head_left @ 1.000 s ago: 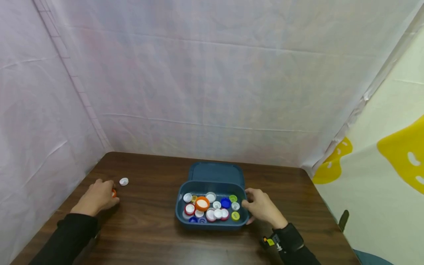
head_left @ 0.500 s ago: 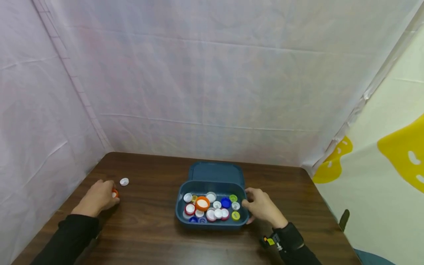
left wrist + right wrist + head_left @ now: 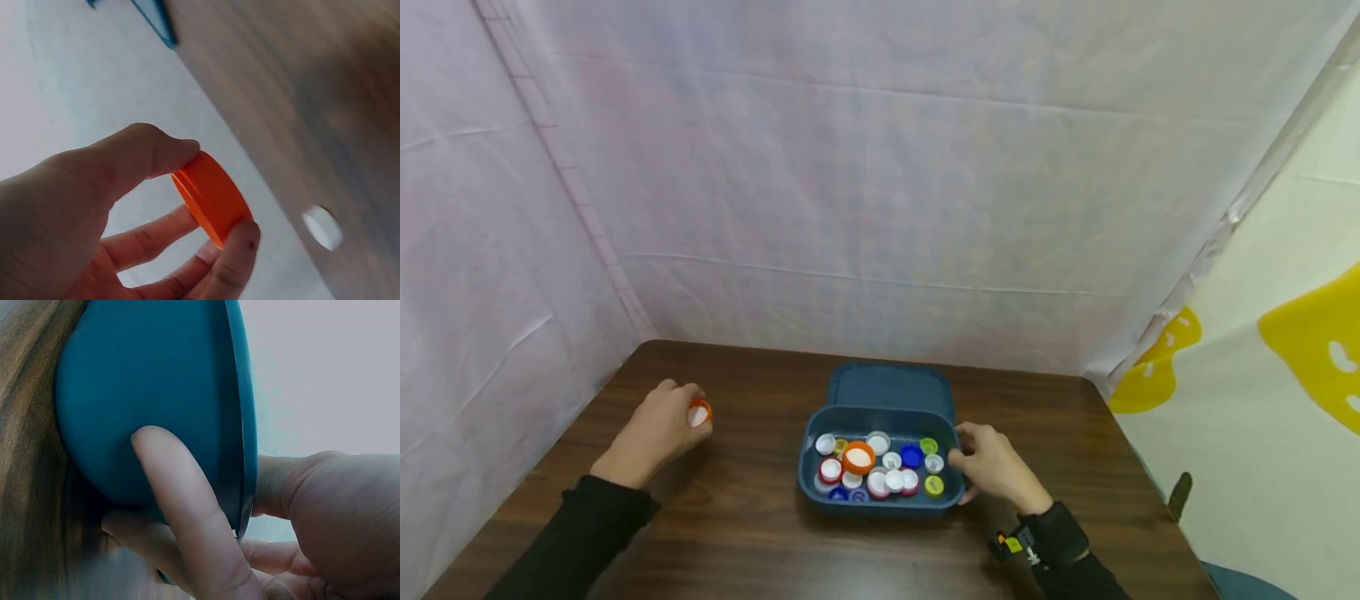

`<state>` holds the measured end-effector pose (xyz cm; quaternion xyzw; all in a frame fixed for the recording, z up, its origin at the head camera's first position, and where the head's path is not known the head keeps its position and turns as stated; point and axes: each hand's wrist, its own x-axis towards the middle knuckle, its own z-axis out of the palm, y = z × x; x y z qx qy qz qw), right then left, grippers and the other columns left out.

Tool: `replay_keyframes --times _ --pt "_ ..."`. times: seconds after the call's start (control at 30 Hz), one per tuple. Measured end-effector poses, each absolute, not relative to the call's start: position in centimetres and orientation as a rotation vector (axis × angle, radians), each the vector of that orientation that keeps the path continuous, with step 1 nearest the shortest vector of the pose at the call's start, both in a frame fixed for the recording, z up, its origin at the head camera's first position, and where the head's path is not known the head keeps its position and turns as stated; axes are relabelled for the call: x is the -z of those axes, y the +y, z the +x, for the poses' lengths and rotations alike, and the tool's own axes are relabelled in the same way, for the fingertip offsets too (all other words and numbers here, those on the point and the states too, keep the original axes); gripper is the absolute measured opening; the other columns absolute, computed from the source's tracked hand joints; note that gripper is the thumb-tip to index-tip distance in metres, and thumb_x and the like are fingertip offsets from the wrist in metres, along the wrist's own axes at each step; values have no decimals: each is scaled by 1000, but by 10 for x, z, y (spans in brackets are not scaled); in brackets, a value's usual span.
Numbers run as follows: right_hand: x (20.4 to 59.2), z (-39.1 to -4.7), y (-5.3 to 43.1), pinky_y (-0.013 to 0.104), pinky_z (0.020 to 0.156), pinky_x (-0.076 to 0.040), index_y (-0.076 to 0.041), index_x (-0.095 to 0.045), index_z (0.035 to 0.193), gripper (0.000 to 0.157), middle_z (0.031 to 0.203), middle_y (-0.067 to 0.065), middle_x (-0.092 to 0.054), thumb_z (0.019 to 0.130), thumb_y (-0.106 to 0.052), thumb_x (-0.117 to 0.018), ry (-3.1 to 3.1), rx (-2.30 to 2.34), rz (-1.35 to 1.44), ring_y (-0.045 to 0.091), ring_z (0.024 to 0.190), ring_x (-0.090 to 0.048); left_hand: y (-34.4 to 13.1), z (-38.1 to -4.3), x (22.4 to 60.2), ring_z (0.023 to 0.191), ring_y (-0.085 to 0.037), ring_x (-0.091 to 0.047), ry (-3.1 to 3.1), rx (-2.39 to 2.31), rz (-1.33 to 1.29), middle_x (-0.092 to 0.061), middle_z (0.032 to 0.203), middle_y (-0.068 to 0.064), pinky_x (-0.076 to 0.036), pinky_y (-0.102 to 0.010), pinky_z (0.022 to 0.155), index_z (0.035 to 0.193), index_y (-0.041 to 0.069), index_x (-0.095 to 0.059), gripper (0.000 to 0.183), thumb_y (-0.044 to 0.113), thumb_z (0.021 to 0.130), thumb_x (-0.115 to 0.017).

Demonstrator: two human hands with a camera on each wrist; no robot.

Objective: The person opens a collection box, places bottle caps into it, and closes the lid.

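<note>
My left hand [image 3: 655, 429] pinches an orange bottle cap [image 3: 215, 197] between thumb and fingertips, over the left part of the table. In the left wrist view, a white cap [image 3: 323, 228] lies on the wood beyond the fingers; the hand hides it in the head view. My right hand [image 3: 996, 467] grips the right end of a blue plastic box [image 3: 880, 510], thumb over the rim and fingers against the outer wall [image 3: 150, 375]. Inside the box lie several caps, among them a large orange one [image 3: 858, 457], a blue one [image 3: 912, 456] and a yellow one [image 3: 934, 486].
The blue lid [image 3: 891, 387] lies behind the box. All this is on a brown wooden table [image 3: 737, 542] with rounded back corners. White cloth [image 3: 865, 183] hangs behind the table's back edge, and a curtain with yellow shapes [image 3: 1318, 350] is on the right.
My left hand has lifted the orange cap from the far left and moved it right and away from me, now covering the white cap. The right hand and box stay put.
</note>
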<state>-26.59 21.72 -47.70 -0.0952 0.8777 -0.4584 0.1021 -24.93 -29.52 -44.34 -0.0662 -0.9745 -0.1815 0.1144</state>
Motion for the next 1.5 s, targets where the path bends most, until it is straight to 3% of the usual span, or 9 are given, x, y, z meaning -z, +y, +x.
replay_keyframes --times 0.13,0.47,0.87,1.07,1.27,1.5 --pt "476 -266 217 47 57 -69 12 -58 159 57 131 32 -82 107 -5 -71 2594 1354 -278 26 63 -81 -264 -252 433 91 -35 -70 -2811 568 -287 -69 113 -30 -65 -54 80 131 -11 -75 45 13 94 -88" --pt "477 -265 218 46 57 -69 11 -60 156 53 129 32 -82 108 -5 -71 2597 1349 -291 27 62 -80 -181 -247 423 101 -27 -68 -2793 598 -500 -70 118 -18 -70 -50 94 129 2 -75 42 14 94 -96" --pt "477 -264 217 46 57 -69 11 -60 158 53 130 31 -82 108 -5 -71 2617 1352 -282 25 60 -79 -83 -242 427 103 -24 -66 -2822 567 -867 -70 120 -15 -67 -39 88 133 4 -78 40 17 99 -95" --pt "477 -265 215 44 57 -68 11 -59 158 54 130 32 -81 109 -6 -72 2616 1335 -277 25 59 -79 -54 -239 435 106 -25 -70 -2794 555 -1030 -71 119 -15 -69 -33 88 134 3 -78 42 17 99 -95" --pt "476 -265 215 44 56 -68 10 -62 155 50 126 29 -82 109 -4 -72 2608 1337 -281 25 60 -78 -40 -238 440 100 -17 -65 -2800 532 -1134 -70 120 -11 -59 -22 82 139 5 -77 44 20 101 -94" --pt "475 -264 215 44 56 -68 12 -60 157 52 130 33 -81 109 -4 -72 2608 1328 -300 24 61 -79 -36 -236 448 101 -15 -69 -2795 517 -1153 -73 125 -11 -61 -23 87 143 5 -76 47 26 103 -92"
